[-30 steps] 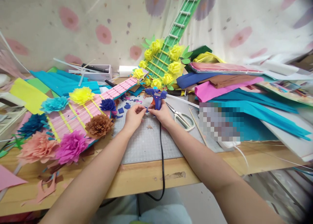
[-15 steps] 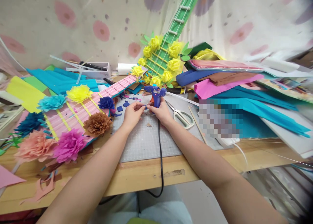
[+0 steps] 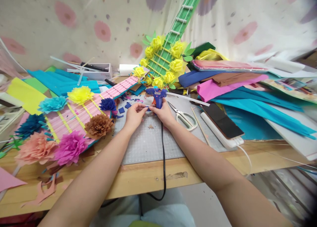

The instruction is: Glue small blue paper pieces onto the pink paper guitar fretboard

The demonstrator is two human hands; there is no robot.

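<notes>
A small dark blue paper piece [image 3: 148, 109] is pinched at the fingertips of my left hand [image 3: 134, 117], which is closed. My right hand [image 3: 163, 114] is closed round the lower handle of a blue hot glue gun [image 3: 158, 94]. Its thumb and fingertip meet the same blue piece from the right. The gun stands upright with its nozzle to the left, and a long white glue stick [image 3: 188, 98] sticks out of its back. From under my right hand the black cord [image 3: 163, 154] runs down over the table edge. My fingers partly hide the blue piece.
A pink paper guitar [image 3: 74, 113] with paper flowers lies left; a green one [image 3: 170, 42] leans behind. Scissors [image 3: 185, 118], a thin stick [image 3: 200, 126], a phone [image 3: 224, 121] on a white power strip [image 3: 215, 131] and coloured paper [image 3: 250, 103] lie right. Blue scraps [image 3: 121, 110] dot the grey cutting mat [image 3: 143, 151].
Both hands and the glue gun stay almost where they were, with only slight finger movement at the blue piece. The phone, blurred out before, now shows plainly.
</notes>
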